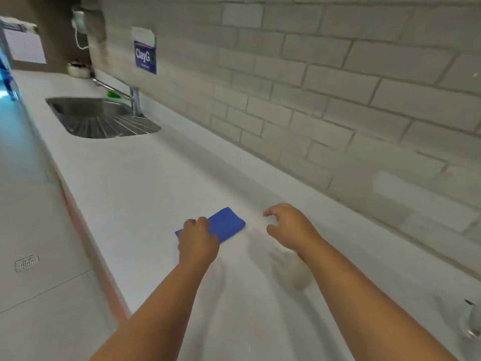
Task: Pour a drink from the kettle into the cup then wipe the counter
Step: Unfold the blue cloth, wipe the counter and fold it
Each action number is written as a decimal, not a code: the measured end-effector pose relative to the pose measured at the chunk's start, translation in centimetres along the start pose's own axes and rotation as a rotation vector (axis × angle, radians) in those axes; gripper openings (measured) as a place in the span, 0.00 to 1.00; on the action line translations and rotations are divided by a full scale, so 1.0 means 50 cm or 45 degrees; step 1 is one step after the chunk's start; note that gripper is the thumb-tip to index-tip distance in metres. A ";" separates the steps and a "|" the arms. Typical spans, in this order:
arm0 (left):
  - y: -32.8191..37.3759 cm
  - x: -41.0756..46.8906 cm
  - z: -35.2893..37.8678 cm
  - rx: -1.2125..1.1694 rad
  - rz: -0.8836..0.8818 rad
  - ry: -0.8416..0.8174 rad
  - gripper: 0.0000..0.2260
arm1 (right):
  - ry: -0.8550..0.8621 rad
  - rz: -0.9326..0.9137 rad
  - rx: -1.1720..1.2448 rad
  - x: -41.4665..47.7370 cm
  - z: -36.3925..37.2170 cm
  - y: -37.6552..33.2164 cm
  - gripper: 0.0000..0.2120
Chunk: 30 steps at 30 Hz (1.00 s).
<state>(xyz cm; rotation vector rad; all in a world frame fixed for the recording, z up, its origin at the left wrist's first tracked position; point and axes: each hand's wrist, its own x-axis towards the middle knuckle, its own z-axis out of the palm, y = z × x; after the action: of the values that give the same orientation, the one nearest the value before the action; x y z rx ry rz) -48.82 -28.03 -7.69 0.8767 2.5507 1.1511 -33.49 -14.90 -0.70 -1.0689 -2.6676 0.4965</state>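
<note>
A folded blue cloth [227, 222] lies flat on the white counter [145, 183]. My left hand [198, 239] rests on the cloth's near end, fingers curled over it. My right hand [287, 226] hovers just to the right of the cloth, fingers spread and bent, holding nothing. At the lower right edge a shiny glass or metal object [471, 321] shows partly; the blur hides what it is. No kettle or cup is plainly visible.
A steel sink [86, 113] with drainer grooves and a tap [134, 97] sits farther along the counter to the left. A grey tiled wall [325, 82] runs along the back. The counter's front edge [86, 230] drops to the floor on the left.
</note>
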 end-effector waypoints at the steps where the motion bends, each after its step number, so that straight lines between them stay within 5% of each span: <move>1: -0.025 0.014 -0.008 0.026 -0.100 0.020 0.14 | -0.018 -0.011 0.014 0.023 0.019 -0.020 0.17; 7: -0.100 0.074 -0.008 0.166 -0.499 -0.037 0.26 | -0.145 0.147 0.076 0.148 0.126 -0.081 0.22; 12: -0.122 0.108 0.026 0.407 -0.384 -0.061 0.33 | -0.294 0.394 0.081 0.210 0.189 -0.075 0.31; 16: -0.123 0.125 0.040 0.530 -0.263 -0.157 0.30 | -0.364 0.504 0.121 0.234 0.226 -0.071 0.33; 20: -0.130 0.149 0.034 0.133 -0.106 -0.225 0.12 | -0.315 0.602 0.134 0.246 0.246 -0.082 0.11; 24: -0.134 0.163 0.030 -0.391 0.002 -0.314 0.13 | -0.149 0.579 0.442 0.233 0.227 -0.100 0.11; 30: -0.121 0.143 0.012 -0.590 0.071 -0.470 0.11 | 0.234 0.449 0.744 0.107 0.144 -0.116 0.06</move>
<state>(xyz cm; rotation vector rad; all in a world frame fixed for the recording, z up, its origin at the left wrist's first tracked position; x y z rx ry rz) -56.92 -26.53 -12.19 0.9363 1.8738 1.3691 -43.24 -16.69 -4.60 -1.3034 -1.9784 1.0965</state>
